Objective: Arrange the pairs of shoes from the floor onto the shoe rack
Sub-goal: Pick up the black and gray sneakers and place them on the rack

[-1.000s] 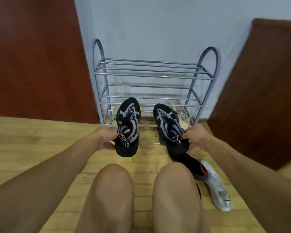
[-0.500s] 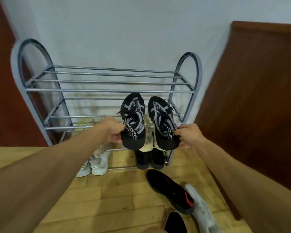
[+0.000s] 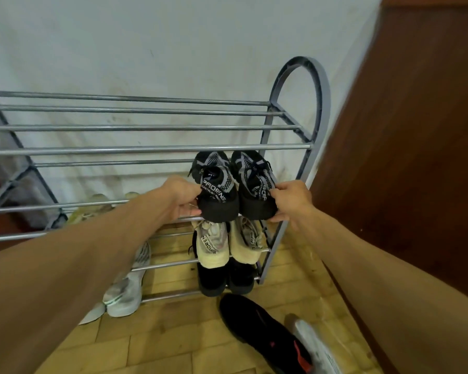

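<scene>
The left hand [image 3: 183, 199] gripped the heel of one black-and-grey knit sneaker [image 3: 216, 190] and the right hand [image 3: 291, 202] that of its twin [image 3: 254, 184], both lying toes-to-wall across the second tier of the grey metal-tube shoe rack [image 3: 119, 151], at its right end.

The black knit sneakers [image 3: 219, 209] carry grey-and-white dotted panels and white lettering. The tubular metal shoe rack [image 3: 146, 151] is grey; the floor shoe [image 3: 254, 327] is black with red accents.
</scene>
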Available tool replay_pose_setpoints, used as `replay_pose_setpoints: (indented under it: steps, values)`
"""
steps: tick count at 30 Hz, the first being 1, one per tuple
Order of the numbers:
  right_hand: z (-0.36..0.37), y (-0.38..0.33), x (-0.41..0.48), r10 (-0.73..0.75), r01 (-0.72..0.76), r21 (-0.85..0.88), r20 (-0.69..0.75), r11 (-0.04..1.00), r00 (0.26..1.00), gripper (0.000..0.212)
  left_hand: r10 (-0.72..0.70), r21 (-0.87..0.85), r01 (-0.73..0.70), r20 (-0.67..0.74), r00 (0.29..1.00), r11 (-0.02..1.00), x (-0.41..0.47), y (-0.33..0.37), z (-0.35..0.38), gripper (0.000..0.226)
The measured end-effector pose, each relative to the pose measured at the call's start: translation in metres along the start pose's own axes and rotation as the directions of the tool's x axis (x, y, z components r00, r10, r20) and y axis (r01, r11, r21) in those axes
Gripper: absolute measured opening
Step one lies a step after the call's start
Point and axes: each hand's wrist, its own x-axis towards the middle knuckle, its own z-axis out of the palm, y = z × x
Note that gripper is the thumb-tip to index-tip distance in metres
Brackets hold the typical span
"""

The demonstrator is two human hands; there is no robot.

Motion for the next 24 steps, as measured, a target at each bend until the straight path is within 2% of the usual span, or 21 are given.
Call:
replay_pose_setpoints:
  steps: [6,10,13,17,19,22,24]
  values:
    - [-0.002,0.006,0.002,0.034,-0.033,-0.006,0.068,0.999,0.997,0.04,0.059,-0.029,-0.062,-0.097,0.994,0.998,-0.004,-0.005,0.011,0.021]
    - [-0.008,0.014,-0.009,-0.022,0.028,-0.039,0.137,0.999,0.99,0.045,0.047,-0.084,-0.054,-0.084,0.995,0.995,-0.026,-0.004,0.011,0.018]
    - [-0.015,0.019,-0.025,-0.073,0.08,-0.046,0.138,0.996,0.988,0.048,0.053,-0.007,-0.054,-0.092,0.994,0.999,-0.052,-0.004,0.011,0.01]
    - [-0.035,0.03,-0.065,-0.179,0.201,-0.293,0.103,0.935,0.978,0.055,0.08,0.105,-0.075,-0.038,0.996,0.992,-0.104,-0.01,0.018,0.018]
    - [-0.046,0.044,-0.087,-0.204,0.241,-0.406,0.135,0.882,0.97,0.061,0.091,0.168,-0.093,0.022,0.996,0.981,-0.132,-0.018,0.027,0.014]
    - [-0.059,0.076,-0.113,-0.161,0.266,-0.552,0.232,0.79,0.959,0.062,0.106,0.3,-0.131,0.096,0.99,0.945,-0.169,-0.035,0.046,0.007]
    - [-0.063,0.102,-0.129,-0.076,0.234,-0.576,0.285,0.783,0.955,0.06,0.078,0.365,-0.134,0.165,0.983,0.921,-0.186,-0.051,0.06,0.004]
